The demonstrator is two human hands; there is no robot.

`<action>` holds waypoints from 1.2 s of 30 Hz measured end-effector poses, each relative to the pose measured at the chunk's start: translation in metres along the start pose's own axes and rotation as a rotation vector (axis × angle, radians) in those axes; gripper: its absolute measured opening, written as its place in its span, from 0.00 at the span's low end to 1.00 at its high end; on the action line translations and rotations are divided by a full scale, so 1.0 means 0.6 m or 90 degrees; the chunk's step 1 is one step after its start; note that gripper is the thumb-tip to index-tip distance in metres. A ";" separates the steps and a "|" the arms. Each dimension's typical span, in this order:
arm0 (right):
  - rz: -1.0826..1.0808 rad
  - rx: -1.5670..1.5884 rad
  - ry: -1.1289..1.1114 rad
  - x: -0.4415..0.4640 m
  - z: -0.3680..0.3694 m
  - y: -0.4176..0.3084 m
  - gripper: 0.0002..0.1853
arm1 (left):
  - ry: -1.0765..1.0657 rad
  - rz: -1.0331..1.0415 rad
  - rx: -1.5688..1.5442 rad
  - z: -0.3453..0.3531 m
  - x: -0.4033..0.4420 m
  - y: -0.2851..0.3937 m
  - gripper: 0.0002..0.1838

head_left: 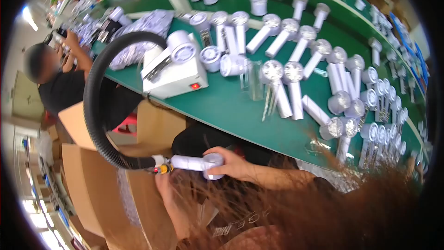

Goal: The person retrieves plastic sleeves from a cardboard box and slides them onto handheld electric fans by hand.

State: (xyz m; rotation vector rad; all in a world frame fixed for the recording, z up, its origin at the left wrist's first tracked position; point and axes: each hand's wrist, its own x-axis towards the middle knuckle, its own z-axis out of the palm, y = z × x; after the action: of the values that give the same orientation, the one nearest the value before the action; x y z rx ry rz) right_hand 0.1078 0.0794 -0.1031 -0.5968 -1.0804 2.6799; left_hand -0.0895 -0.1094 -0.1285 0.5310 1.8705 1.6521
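Fingers of the right hand (233,164) gripped a handheld fan (194,163); whether the left hand (164,186) held anything was unclear; slackening risked dropping it.

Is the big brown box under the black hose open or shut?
Open: the brown box has its sides standing apart, crinkly plastic showing between.

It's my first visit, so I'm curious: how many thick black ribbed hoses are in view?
1. The hose arcs from above the white box down toward the left hand, its near end by the fan that the right hand holds. Others may be hidden.
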 end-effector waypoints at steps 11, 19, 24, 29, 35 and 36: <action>-0.151 -0.583 -0.194 -0.143 -0.080 -0.103 0.31 | -0.620 -0.075 0.360 0.105 -0.013 0.128 0.26; -0.035 -0.445 -0.240 -0.134 -0.097 -0.090 0.31 | -0.734 0.012 0.457 0.180 -0.020 0.189 0.33; 0.107 0.207 -0.198 -0.112 -0.134 0.033 0.42 | -0.540 0.280 0.242 0.168 -0.029 0.258 0.52; 0.126 0.268 -0.143 -0.115 -0.106 0.049 0.46 | -0.343 0.174 0.183 0.198 -0.055 0.209 0.63; 0.058 -0.148 -0.013 -0.147 -0.106 -0.023 0.48 | -0.192 0.049 0.003 0.236 -0.079 0.168 0.71; 0.031 -0.190 0.021 -0.152 -0.098 -0.032 0.48 | -0.197 0.039 -0.037 0.237 -0.079 0.165 0.71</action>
State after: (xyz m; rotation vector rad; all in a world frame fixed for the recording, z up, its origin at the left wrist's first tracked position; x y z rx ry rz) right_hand 0.2161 0.1004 -0.1015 -0.7232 -1.4886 2.5555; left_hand 0.0314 -0.0174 -0.0325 0.7774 1.5911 1.5565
